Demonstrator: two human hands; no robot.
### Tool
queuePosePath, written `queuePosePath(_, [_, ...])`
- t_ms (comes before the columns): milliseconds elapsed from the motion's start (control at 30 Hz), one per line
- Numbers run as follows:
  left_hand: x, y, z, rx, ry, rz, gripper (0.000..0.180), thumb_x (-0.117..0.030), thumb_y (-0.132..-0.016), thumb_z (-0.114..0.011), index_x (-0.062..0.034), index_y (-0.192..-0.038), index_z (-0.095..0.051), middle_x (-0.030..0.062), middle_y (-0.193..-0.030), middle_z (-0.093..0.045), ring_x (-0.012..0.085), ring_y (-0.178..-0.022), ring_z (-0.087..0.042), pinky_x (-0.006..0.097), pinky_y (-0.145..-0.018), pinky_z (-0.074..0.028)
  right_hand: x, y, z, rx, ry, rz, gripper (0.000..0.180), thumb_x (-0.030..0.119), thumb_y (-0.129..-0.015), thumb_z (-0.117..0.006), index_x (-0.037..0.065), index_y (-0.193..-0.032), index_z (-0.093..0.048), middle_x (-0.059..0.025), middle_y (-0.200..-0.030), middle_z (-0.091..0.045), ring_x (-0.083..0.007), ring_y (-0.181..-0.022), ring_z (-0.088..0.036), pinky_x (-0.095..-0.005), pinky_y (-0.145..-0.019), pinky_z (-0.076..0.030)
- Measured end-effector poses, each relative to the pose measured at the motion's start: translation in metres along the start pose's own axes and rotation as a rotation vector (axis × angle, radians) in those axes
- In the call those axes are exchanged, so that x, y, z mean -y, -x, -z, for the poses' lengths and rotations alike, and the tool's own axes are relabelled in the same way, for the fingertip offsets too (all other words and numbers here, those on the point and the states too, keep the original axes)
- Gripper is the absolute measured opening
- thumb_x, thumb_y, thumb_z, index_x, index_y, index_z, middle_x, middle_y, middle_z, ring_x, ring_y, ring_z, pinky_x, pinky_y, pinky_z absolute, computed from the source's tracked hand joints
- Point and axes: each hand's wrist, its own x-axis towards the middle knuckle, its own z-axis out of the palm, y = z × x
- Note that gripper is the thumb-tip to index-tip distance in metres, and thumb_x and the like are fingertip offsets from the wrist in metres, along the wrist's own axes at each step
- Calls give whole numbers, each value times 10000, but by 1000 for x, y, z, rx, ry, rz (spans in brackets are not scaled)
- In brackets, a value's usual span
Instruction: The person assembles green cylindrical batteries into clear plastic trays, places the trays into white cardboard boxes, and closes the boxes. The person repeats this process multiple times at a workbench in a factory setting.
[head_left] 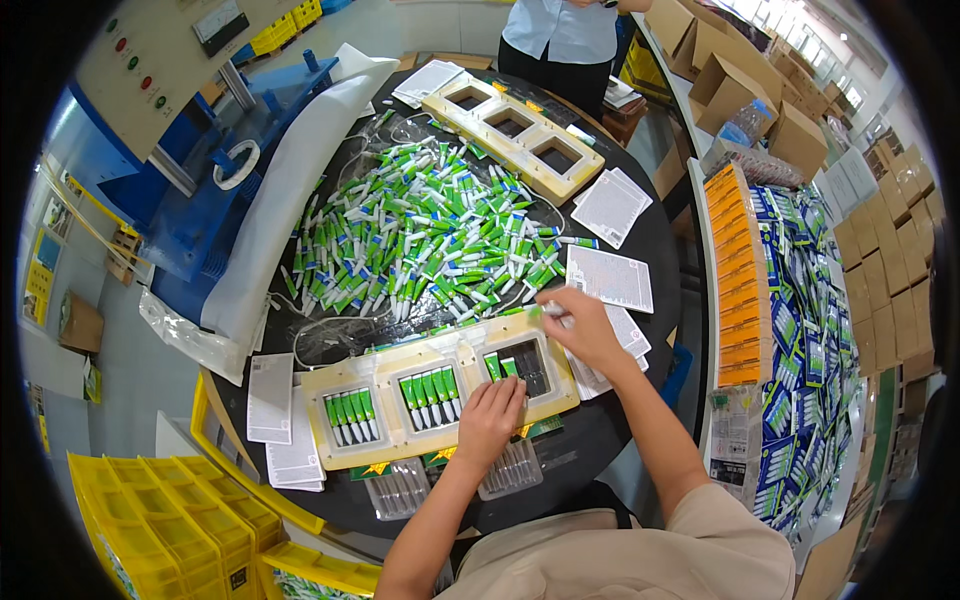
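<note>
A cream-coloured frame (430, 375) with three windows lies tilted on the black table in front of me. Its left and middle windows each hold a row of green-and-white tubes (432, 390). In the right window a couple of green tubes (500, 365) show beside bare clear plastic slots. My left hand (490, 415) rests over that window, fingers lying on the lower part of the tubes and partly hiding them. At the frame's upper right corner my right hand (585, 328) pinches a small green-and-white tube (550, 311) between thumb and fingers.
Beyond the frame spreads a heap of loose tubes (420, 230). A second frame (515, 125) lies at the far side, near a standing person (560, 40). Printed cards (610, 280) and clear blister trays (398, 490) surround my frame. Yellow crates (170, 520) stand at lower left.
</note>
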Motion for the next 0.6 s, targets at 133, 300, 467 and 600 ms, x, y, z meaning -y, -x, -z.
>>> queuePosePath(133, [-5, 1, -4, 38, -11, 87, 431, -289, -824, -795, -32, -1158, -706, 103, -1199, -693, 263, -1127, -646, 467, -1036, -478, 6, 66, -12, -147, 56, 224, 216, 48, -877, -724, 7, -1089, -728, -136, -1057, -740, -275, -892, -723, -340, -797, -586])
queuePosePath(300, [-6, 6, -4, 59, -127, 94, 444, -312, -835, -796, -35, -1171, -709, 104, -1236, -681, 266, -1198, -613, 495, -1089, -429, 1, 82, -34, -17, 393, 500, 336, 52, -777, -704, -26, -1104, -687, -135, -1188, -688, -272, -980, -689, -366, -789, -585])
queuePosePath(467, [-1, 8, -2, 75, -93, 96, 460, -290, -839, -792, -29, -1203, -688, 106, -1254, -674, 267, -1213, -606, 499, -1105, -416, 10, 81, -47, -11, 428, 474, 333, 115, -803, -721, -41, -1095, -691, -136, -1208, -679, -279, -1020, -665, -368, -867, -561])
queuePosePath(600, [1, 7, 10, 136, -25, 102, 464, -313, -924, -707, -18, -1276, -643, 111, -1308, -652, 261, -1250, -589, 506, -1130, -381, 18, 76, -38, 42, 377, 427, 340, 221, -842, -752, -4, -1094, -711, -120, -1192, -695, -293, -1034, -661, -395, -910, -535])
